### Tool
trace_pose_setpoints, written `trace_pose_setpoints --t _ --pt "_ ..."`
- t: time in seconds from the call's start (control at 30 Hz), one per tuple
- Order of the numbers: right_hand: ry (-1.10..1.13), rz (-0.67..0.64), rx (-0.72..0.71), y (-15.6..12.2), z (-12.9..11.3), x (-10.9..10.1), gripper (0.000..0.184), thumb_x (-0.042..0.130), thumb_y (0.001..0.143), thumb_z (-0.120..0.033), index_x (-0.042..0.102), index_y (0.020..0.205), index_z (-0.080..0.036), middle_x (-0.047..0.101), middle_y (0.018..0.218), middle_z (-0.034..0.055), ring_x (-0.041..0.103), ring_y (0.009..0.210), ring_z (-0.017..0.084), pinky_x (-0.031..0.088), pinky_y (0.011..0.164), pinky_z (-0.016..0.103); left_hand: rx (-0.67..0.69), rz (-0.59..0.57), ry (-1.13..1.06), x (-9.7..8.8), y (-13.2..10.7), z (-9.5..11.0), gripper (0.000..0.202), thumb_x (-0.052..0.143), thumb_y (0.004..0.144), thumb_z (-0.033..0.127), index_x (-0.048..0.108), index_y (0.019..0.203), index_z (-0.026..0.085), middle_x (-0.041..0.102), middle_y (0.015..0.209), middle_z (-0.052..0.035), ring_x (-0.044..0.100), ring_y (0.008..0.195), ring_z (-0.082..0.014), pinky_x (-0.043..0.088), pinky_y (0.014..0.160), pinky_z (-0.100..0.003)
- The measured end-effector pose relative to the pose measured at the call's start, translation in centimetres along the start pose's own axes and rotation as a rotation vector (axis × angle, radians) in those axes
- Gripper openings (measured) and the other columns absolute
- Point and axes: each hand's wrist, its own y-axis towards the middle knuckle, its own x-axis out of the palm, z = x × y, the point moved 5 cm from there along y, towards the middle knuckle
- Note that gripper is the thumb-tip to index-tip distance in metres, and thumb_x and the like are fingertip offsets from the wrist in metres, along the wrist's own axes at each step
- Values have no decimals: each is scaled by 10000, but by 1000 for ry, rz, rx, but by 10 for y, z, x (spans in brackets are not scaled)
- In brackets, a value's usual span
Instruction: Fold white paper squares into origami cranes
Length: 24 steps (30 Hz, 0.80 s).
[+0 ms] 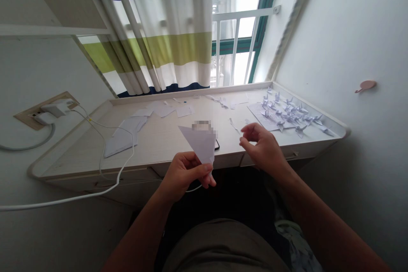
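Observation:
A white sheet of paper folded into a triangle [201, 142] stands up from my left hand [188, 174], pinched at its lower corner between thumb and fingers. Just to the right, my right hand [263, 146] hovers over the desk's front edge with thumb and forefinger curved and a small gap between their tips; nothing shows in it. Behind the triangle, a dark-edged phone-like object [217, 144] is mostly hidden, and a blurred patch covers the area above it. A thin paper strip [234, 125] lies on the desk near my right fingertips.
Several folded paper cranes [282, 112] crowd the right end of the white desk [159, 136], some on a printed sheet [264, 121]. Loose paper sheets [124, 136] lie at the left. A white cable [119, 174] runs from the wall socket [46, 110] across the desk's left front.

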Motion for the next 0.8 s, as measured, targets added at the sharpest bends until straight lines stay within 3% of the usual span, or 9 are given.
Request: trace_pose_setpoints --t 0.07,0.13,0.2,0.3,0.4,0.53,0.7,0.73,0.8 --pt "-46 88 -32 9 9 -4 103 607 772 -199 662 860 -200 698 782 31 679 773 214 496 765 341 -31 23 10 -1 3 -3 254 836 800 327 702 708 131 680 542 -18 715 550 -173 537 494 -219" --pt "-69 70 -9 12 11 -3 76 594 793 -208 666 770 -198 692 710 31 672 742 220 493 771 359 -61 49 24 -2 8 -6 273 845 773 338 679 702 132 666 527 -14 703 530 -172 515 459 -208" --pt "47 -73 34 10 4 7 130 603 837 -262 707 855 -187 693 664 20 660 674 210 503 739 359 -85 48 47 0 13 -9 277 851 751 340 676 716 128 667 533 -17 683 510 -162 500 444 -202" --pt "453 -416 72 -3 -18 29 276 674 871 -400 711 1036 -181 763 830 43 704 764 206 551 795 353 -116 5 80 7 17 -11 258 853 723 315 701 789 117 680 563 -21 663 502 -150 493 447 -204" --pt "643 -519 95 -11 -31 37 339 715 883 -499 730 984 -176 766 853 56 711 778 195 565 789 330 -125 -14 90 11 19 -12 228 824 734 295 684 772 120 655 528 -12 622 458 -132 466 444 -201" --pt "735 -498 78 -15 -35 33 470 618 939 -622 746 937 -169 749 813 61 699 744 187 574 778 334 -114 -31 103 9 18 -11 242 803 751 312 649 741 126 614 488 2 547 397 -99 401 429 -193" --pt "580 -399 74 -17 -36 31 363 788 839 -528 740 805 -170 700 708 22 602 640 144 483 611 266 -143 -89 167 11 17 -15 273 802 753 343 633 808 136 612 573 11 553 463 -102 424 453 -206" --pt "576 -360 87 -16 -35 31 367 798 824 -530 737 787 -171 696 696 20 591 628 143 470 595 266 -106 -42 185 10 17 -13 294 805 755 346 634 884 145 638 641 3 585 521 -117 446 470 -209" --pt "572 -271 119 -15 -33 32 382 821 789 -537 712 739 -173 683 667 17 573 607 142 450 572 267 54 166 250 6 16 -5 382 811 763 339 603 1043 184 690 865 -33 662 727 -161 497 532 -219"
